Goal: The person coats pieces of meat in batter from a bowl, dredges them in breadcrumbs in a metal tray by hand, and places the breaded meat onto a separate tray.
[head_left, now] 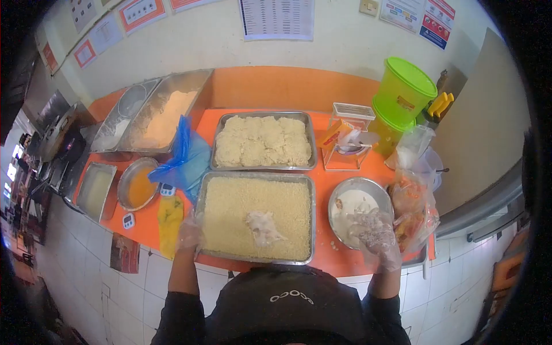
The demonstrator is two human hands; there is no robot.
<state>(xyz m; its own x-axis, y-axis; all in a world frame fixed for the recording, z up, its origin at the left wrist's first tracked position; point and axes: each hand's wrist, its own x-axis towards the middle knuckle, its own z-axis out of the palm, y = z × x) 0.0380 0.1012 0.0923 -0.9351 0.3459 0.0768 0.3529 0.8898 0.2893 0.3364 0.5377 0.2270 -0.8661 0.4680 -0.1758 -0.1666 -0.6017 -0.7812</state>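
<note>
My left hand (190, 233), in a clear plastic glove, is at the left edge of a metal tray (313, 230) of pale crumbs; its fingers are not clear. One flat whitish piece (264, 227) lies on the crumbs, right of the middle. My right hand (378, 236), gloved and coated with white batter, is over the right front part of a round metal bowl (332, 215) holding white batter and pieces. Its fingers are blurred, and whatever they may hold is hidden. Behind the crumb tray, a second tray (314, 141) holds coated pieces in rows.
At the left stand metal bins (198, 95), a bowl of orange liquid (139, 191), a rectangular pan (95, 191) and a blue bag (192, 155). Behind the batter bowl is a wire rack (343, 160). Bagged food (409, 204) and green tubs (405, 86) stand at the right.
</note>
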